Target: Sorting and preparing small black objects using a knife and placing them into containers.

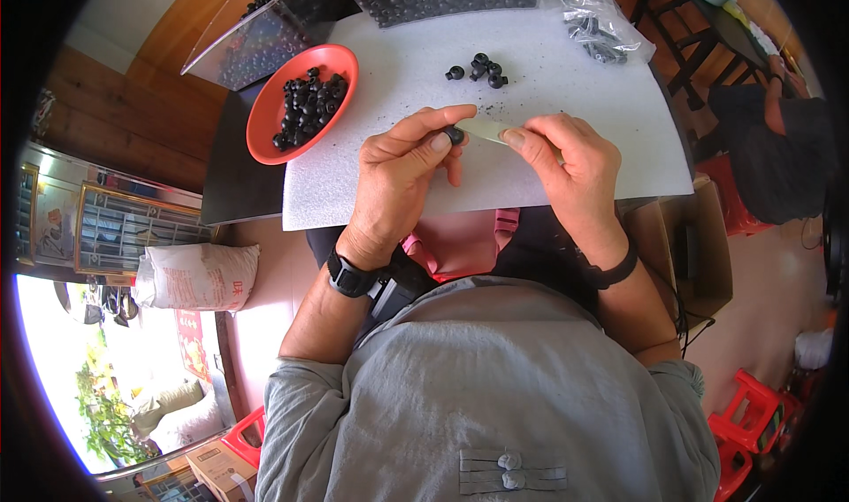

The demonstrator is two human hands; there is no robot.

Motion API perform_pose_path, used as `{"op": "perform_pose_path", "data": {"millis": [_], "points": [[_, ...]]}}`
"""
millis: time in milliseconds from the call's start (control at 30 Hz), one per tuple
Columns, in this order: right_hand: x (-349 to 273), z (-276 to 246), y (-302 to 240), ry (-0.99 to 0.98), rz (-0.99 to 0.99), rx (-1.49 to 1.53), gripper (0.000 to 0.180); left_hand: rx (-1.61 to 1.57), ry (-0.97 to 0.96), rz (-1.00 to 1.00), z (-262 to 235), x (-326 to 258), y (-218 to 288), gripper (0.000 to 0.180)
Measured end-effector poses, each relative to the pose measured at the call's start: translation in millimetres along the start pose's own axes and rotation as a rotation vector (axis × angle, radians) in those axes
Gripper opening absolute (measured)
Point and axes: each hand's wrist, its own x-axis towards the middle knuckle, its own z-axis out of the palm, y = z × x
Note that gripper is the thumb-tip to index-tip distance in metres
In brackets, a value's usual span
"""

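Head view: small black round part [455,134] pinched at the fingertips of left hand [402,170], over white foam sheet [566,95], touching pale strip [485,130] pinched in right hand [566,161]. Part half hidden by thumb, shape hard to make out. Dark, glossy, knob-like, matching loose black pieces [482,67] further up.

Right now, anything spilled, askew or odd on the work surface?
Nothing serious. Fine dark specks are scattered on the white foam sheet around the small loose cluster of black parts. The red bowl hangs partly off the sheet's left edge. The left hand pinches one black part; the right hand holds a pale strip.
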Motion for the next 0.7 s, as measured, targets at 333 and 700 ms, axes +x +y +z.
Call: {"op": "perform_pose_path", "data": {"millis": [333, 700], "points": [[-1.5, 2.2, 3.2, 0.001, -0.046, -0.021, 0.02, 0.036, 0.018, 0.01, -0.8, -0.1, -3.9, 0.031], [-2.0, 0.6, 4.7, -0.002, -0.14, -0.064, 0.02, 0.002, 0.07, -0.011, 0.6, 2.6, -7.5, 0.026]]}}
